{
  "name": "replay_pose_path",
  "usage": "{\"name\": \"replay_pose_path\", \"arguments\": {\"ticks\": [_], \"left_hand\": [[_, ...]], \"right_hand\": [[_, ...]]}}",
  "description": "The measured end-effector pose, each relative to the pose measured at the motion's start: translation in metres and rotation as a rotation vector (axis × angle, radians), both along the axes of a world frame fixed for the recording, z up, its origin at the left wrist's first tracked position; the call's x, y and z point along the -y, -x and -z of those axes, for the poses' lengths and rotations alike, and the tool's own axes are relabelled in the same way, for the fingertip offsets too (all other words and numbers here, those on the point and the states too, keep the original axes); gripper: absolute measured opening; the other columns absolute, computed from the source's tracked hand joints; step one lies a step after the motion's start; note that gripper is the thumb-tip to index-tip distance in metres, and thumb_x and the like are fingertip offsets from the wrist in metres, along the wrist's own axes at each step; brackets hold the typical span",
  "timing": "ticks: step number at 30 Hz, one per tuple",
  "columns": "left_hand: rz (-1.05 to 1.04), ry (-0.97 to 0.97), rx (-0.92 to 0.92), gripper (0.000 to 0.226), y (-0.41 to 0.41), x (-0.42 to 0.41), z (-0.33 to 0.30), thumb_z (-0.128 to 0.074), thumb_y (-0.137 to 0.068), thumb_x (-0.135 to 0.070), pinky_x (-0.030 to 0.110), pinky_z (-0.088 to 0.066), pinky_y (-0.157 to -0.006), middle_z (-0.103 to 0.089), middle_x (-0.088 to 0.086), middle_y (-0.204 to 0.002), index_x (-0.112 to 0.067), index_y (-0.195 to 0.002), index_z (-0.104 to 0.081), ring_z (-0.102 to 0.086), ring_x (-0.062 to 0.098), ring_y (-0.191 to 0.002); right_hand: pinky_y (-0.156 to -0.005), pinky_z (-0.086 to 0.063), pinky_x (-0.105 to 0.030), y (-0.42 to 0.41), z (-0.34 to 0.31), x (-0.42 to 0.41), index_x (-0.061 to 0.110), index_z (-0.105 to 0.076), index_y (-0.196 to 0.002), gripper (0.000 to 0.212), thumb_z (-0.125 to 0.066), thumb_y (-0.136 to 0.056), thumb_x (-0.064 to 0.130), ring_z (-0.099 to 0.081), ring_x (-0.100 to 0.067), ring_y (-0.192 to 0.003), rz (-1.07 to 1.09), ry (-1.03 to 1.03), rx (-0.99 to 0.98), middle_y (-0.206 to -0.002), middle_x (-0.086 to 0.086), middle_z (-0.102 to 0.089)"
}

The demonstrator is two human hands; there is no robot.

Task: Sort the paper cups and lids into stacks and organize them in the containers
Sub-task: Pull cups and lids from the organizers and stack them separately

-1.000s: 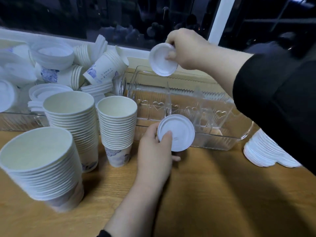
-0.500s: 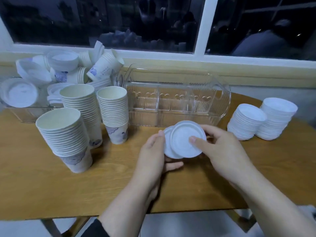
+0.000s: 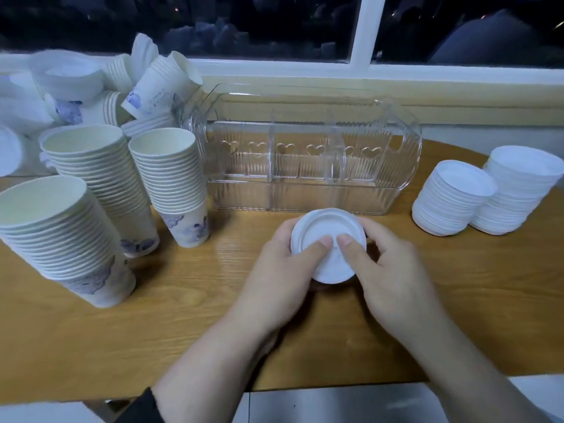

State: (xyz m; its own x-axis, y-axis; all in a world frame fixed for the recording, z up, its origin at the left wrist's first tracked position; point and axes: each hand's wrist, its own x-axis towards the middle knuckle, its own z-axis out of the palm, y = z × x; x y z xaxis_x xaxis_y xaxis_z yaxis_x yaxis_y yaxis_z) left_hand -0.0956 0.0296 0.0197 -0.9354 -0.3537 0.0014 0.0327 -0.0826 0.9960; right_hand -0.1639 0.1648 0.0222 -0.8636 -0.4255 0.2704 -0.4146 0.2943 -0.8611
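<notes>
Head view: three cup stacks (image 3: 100, 193) stand at the left as before; the left hand (image 3: 283, 270) and right hand (image 3: 387, 270) now both grip the lids (image 3: 328, 236), pressed into one pile rather than offset, before the clear container (image 3: 305, 160); lid stacks (image 3: 457, 196) sit right on the tabletop (image 3: 183, 315).
</notes>
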Motion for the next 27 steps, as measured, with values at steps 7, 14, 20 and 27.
{"name": "replay_pose_path", "arguments": {"ticks": [7,14,20,27], "left_hand": [[0.050,0.519,-0.014,0.024,0.006,0.021,0.000,-0.072,-0.090,-0.019,0.020,-0.050,-0.085,-0.073,-0.016,-0.099,-0.030,-0.111,-0.066,-0.066,0.001,-0.095],[-0.064,0.762,-0.017,0.027,0.008,0.013,0.011,-0.071,-0.090,-0.023,0.006,-0.041,-0.079,-0.069,-0.025,-0.098,-0.040,-0.110,-0.063,-0.060,-0.008,-0.094],[-0.107,0.494,0.002,0.036,0.015,0.000,0.004,-0.069,-0.092,-0.018,0.028,-0.054,-0.089,-0.073,-0.019,-0.103,-0.043,-0.117,-0.062,-0.070,0.009,-0.094],[-0.157,0.410,-0.040,0.015,0.051,-0.054,-0.038,-0.063,-0.094,-0.016,0.021,-0.049,-0.068,-0.069,-0.018,-0.071,-0.025,-0.096,-0.074,-0.062,0.005,-0.068]], "right_hand": [[-0.072,-0.040,-0.001,0.007,0.000,-0.012,0.030,-0.064,-0.123,0.036,-0.071,-0.090,0.016,-0.057,0.009,-0.091,-0.090,-0.093,-0.007,-0.108,0.017,-0.061],[-0.066,-0.044,-0.008,0.006,0.010,-0.013,0.028,-0.065,-0.106,0.022,-0.072,-0.090,0.015,-0.062,0.004,-0.071,-0.082,-0.008,0.088,-0.083,0.024,-0.068],[-0.081,-0.060,-0.037,0.010,0.008,-0.025,0.027,-0.066,-0.108,0.022,-0.071,-0.090,0.014,-0.072,-0.012,-0.086,0.000,0.206,0.198,-0.093,0.007,-0.075],[-0.078,-0.057,-0.020,0.023,-0.019,-0.068,0.020,-0.065,-0.113,0.022,-0.069,-0.091,0.017,-0.072,-0.005,-0.092,0.051,0.432,0.203,-0.097,0.011,-0.076]]}}
